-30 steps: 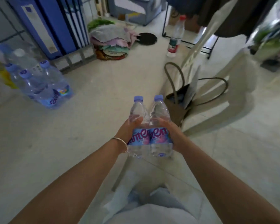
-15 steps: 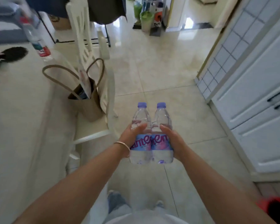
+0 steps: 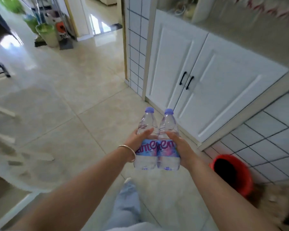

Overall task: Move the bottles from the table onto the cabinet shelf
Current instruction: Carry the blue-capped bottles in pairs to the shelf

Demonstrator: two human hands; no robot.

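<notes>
Two clear plastic water bottles with purple caps point(image 3: 157, 140) stand upright, side by side and touching, between the left hand point(image 3: 137, 139) and the right hand point(image 3: 182, 147). Beyond them to the right stands the white double-door cabinet point(image 3: 198, 77). The red plastic bucket point(image 3: 232, 174) sits on the tiled floor point(image 3: 73, 97), right of the bottles and below the cabinet.
</notes>
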